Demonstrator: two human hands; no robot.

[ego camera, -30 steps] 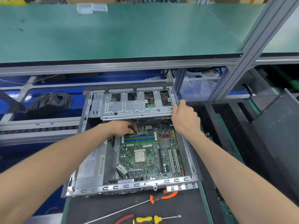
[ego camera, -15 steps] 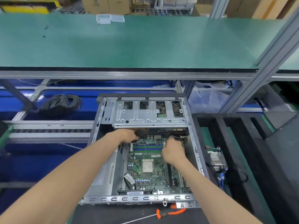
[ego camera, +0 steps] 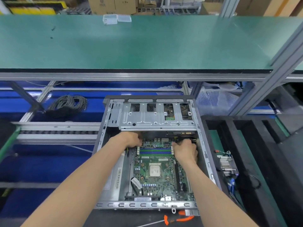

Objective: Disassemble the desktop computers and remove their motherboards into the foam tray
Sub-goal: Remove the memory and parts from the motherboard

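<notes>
An open case (ego camera: 203,145) is seen with the motherboard (ego camera: 157,171) seated inside. The left hand (ego camera: 131,139) and right hand (ego camera: 186,149) are placed at the board's far edge, below the drive cage (ego camera: 157,120); fingertips are hidden. A foam tray (ego camera: 242,161) is set just right.

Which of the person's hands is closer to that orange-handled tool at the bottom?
The right hand is closer, almost straight up from the orange-handled tool; the left hand is farther up and left.

bare metal case (ego camera: 157,122), matt green benchtop (ego camera: 147,45)
</notes>
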